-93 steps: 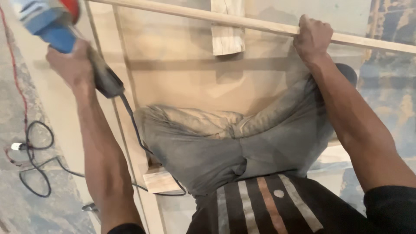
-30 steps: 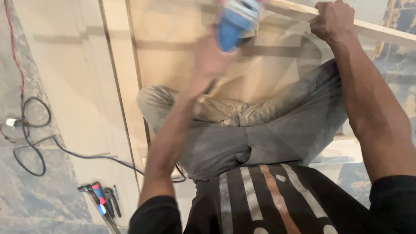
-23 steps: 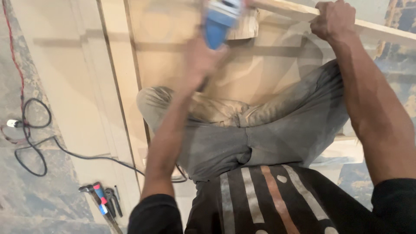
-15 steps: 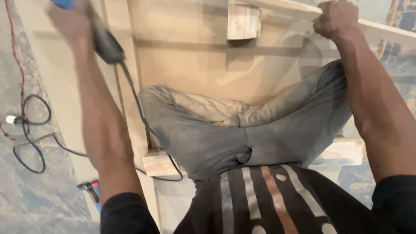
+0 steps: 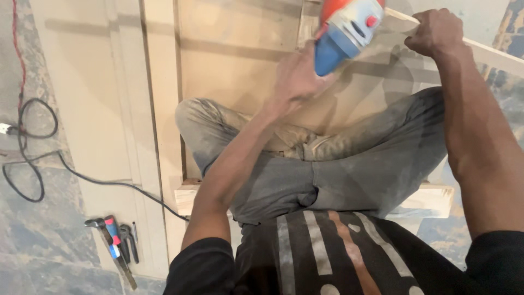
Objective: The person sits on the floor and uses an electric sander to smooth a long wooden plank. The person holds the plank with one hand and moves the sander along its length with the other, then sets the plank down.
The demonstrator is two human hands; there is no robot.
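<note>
My left hand (image 5: 297, 76) grips a blue corded power grinder (image 5: 344, 34) with an orange guard, held up against a thin wooden strip (image 5: 491, 53) at the top of the view. My right hand (image 5: 434, 34) is closed around that strip just right of the tool. I sit cross-legged in dusty grey trousers (image 5: 322, 164) on a large pale wooden panel (image 5: 234, 54).
A black power cord (image 5: 33, 158) loops over the dusty floor at the left. Several hand tools, one with a red and blue handle (image 5: 112, 236), lie by the panel's lower left corner. Wooden blocks (image 5: 436, 199) stick out from under my legs.
My left hand swung the grinder from far upper left back to the right, up to the strip beside my right hand. The right hand kept its hold on the strip.
</note>
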